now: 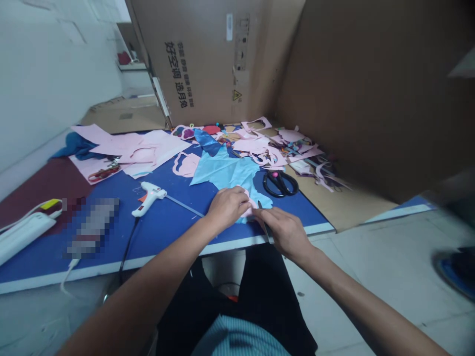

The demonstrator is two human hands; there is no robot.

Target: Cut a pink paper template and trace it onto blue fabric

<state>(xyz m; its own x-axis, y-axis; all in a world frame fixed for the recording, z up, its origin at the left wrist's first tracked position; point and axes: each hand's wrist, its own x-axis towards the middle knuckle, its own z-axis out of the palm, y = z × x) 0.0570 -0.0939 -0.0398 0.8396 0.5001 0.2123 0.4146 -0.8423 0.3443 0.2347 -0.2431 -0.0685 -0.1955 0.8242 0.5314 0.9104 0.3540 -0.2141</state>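
At the front edge of the blue table, my left hand (229, 206) presses a small pink cut piece (248, 211) down on light-blue fabric (226, 170), fingers bent and close together. My right hand (284, 228) is beside it, closed around a slim dark pen-like tool (267, 231); its exact kind is unclear. The right fingertips touch the edge of the pink piece, which both hands partly cover. Black-handled scissors (280, 183) lie just beyond my right hand. A pink cut-out (186, 164) with a looped outline rests left of the fabric.
To the left lie a white glue gun (149, 198) with a glue stick and cord, a pixelated object (94, 227) and a white power strip (27, 235). Pink sheets (137, 148) and scraps (263, 146) cover the back. Large cardboard panels (211, 59) stand behind and right.
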